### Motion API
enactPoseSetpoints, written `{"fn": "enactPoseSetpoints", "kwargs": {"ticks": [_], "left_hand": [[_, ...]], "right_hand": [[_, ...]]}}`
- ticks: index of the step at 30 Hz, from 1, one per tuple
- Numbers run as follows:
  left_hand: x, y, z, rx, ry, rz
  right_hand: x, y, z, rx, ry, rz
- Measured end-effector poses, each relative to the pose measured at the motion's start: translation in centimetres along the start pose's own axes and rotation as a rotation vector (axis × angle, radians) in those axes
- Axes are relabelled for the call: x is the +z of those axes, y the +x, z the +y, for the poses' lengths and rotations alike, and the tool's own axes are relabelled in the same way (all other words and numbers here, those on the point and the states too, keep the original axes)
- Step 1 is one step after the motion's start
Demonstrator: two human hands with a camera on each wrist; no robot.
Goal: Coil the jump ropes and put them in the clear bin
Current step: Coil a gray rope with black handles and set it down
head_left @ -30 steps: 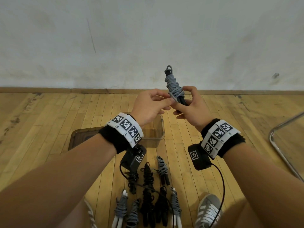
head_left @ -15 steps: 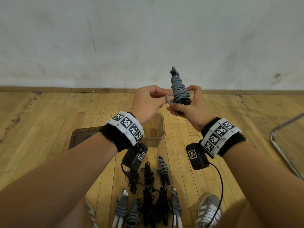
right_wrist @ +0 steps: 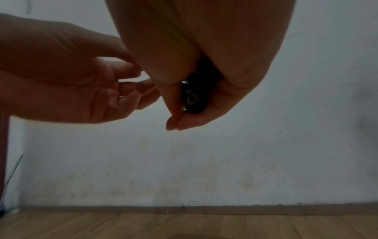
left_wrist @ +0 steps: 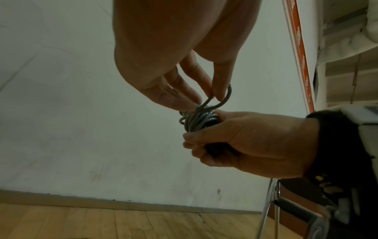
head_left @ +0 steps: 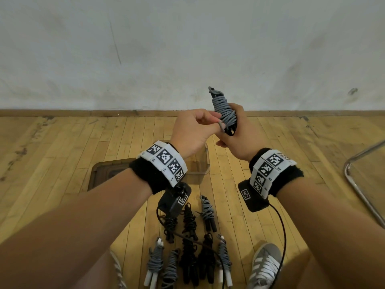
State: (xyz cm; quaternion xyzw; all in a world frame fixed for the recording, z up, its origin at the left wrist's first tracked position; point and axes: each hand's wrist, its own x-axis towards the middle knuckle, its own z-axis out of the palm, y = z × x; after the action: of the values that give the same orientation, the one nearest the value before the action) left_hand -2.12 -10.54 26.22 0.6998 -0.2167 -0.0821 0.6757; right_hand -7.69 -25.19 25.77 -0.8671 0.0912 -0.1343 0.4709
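Note:
A grey jump rope (head_left: 224, 110) is wound round its black handles and held upright at chest height in front of the wall. My right hand (head_left: 236, 127) grips the bundle round its lower half, fingers curled round the handles (right_wrist: 193, 98). My left hand (head_left: 217, 126) pinches a small loose loop of the rope (left_wrist: 222, 98) between thumb and finger, right at the bundle (left_wrist: 197, 120). Down on the floor stands the clear bin (head_left: 203, 163), partly hidden by my left wrist; I cannot tell what it holds.
Several coiled jump ropes (head_left: 188, 236), grey and black, lie in rows on the wooden floor by my shoes (head_left: 264, 265). A brown lid (head_left: 104, 172) lies left of the bin. A metal chair frame (head_left: 358, 184) stands at the right. The wall is close ahead.
The left fingers have closed on the rope's loose loop and drawn it against the bundle. The bundle's top has tipped a little to the left; the right hand keeps its grip.

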Motion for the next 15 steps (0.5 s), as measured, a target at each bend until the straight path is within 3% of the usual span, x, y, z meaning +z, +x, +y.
{"fn": "enactPoseSetpoints", "kwargs": {"ticks": [5, 10, 15], "left_hand": [[-0.2, 0.2, -0.7, 0.017, 0.093, 0.033], [-0.5, 0.4, -1.2, 0.011, 0.209, 0.072], [-0.6, 0.4, -1.1, 0.011, 0.302, 0.097]], "right_hand": [[1.0, -0.2, 0.3, -0.006, -0.104, -0.124], [1.1, -0.7, -0.8, 0.075, 0.141, -0.251], [1.3, -1.2, -1.1, 0.112, 0.23, -0.256]]}}
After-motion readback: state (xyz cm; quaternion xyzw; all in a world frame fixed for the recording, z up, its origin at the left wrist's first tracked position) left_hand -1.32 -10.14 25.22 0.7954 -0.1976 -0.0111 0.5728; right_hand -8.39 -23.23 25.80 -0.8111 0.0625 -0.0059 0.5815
